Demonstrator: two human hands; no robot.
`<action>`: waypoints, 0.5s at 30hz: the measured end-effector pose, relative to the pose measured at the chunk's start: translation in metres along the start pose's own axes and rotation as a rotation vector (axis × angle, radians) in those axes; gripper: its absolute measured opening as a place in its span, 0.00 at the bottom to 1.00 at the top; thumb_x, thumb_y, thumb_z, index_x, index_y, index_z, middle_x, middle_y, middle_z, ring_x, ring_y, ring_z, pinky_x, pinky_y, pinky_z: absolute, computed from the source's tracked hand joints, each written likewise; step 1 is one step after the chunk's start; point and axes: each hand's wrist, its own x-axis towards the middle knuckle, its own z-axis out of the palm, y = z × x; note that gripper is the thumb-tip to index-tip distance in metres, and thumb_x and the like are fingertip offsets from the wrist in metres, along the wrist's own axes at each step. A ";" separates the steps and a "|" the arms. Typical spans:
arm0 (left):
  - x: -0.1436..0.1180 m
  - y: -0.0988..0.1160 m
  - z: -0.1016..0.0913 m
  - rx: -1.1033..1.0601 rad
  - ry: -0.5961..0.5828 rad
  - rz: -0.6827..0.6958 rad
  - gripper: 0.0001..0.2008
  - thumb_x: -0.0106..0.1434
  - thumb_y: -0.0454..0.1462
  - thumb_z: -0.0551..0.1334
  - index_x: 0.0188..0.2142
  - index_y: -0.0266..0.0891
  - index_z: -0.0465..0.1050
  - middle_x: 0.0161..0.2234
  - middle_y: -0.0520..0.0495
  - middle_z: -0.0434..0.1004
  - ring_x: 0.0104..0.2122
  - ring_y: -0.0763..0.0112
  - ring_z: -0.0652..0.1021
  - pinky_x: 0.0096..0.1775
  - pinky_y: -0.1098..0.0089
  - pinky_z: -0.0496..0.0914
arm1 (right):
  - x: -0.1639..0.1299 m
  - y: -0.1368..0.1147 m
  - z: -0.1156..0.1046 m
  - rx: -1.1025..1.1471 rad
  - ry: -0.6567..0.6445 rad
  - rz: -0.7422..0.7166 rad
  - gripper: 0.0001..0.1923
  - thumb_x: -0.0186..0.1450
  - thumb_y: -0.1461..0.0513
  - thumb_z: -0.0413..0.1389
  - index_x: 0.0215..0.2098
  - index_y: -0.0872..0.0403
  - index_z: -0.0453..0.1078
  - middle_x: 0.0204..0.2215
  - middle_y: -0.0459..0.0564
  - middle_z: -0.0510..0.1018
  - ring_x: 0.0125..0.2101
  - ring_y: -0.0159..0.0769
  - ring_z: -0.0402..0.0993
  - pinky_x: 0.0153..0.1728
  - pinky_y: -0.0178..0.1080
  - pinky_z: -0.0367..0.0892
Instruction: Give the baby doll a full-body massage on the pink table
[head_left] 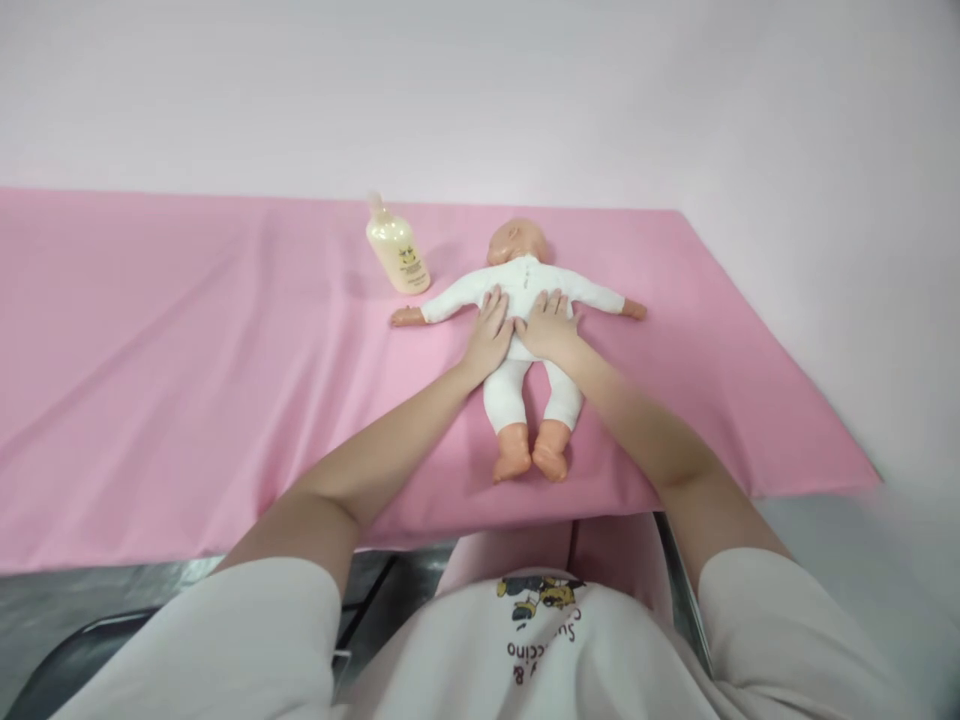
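A baby doll (pixel 525 275) with a white cloth body lies on the table, its head toward the far edge and its bare feet toward me. Its arms are spread out to both sides. My left hand (pixel 489 335) rests flat on the left side of the doll's torso, fingers stretched out. On the right side of the torso lies my right hand (pixel 549 325), also flat with fingers extended. The two thumbs come close together at the middle. Neither hand grasps anything.
A pump bottle of pale yellow liquid (pixel 399 250) stands left of the doll's head, beyond its left-lying hand. Pink cloth (pixel 187 350) with soft folds covers the table. A white wall (pixel 450 100) rises behind, and a dark chair (pixel 82 650) shows at lower left.
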 end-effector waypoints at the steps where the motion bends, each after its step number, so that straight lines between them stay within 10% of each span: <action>1: 0.002 -0.005 0.001 -0.026 0.007 0.016 0.29 0.71 0.49 0.57 0.68 0.45 0.62 0.74 0.45 0.48 0.74 0.56 0.44 0.72 0.52 0.34 | 0.000 0.000 0.001 -0.006 -0.016 -0.006 0.42 0.72 0.50 0.46 0.73 0.69 0.42 0.72 0.77 0.40 0.73 0.67 0.37 0.64 0.77 0.39; 7: 0.009 -0.020 0.006 -0.093 0.036 0.046 0.26 0.73 0.47 0.56 0.68 0.46 0.61 0.75 0.47 0.45 0.73 0.55 0.35 0.70 0.49 0.30 | 0.001 0.002 -0.008 -0.071 -0.074 -0.053 0.43 0.73 0.51 0.48 0.73 0.72 0.39 0.72 0.78 0.39 0.73 0.67 0.35 0.65 0.75 0.37; 15: 0.003 0.009 0.001 0.262 -0.119 0.154 0.34 0.71 0.39 0.30 0.66 0.10 0.45 0.72 0.27 0.38 0.67 0.45 0.34 0.63 0.49 0.38 | 0.016 0.017 -0.017 -0.009 0.067 -0.143 0.38 0.75 0.53 0.41 0.75 0.66 0.36 0.76 0.59 0.35 0.75 0.51 0.32 0.71 0.60 0.37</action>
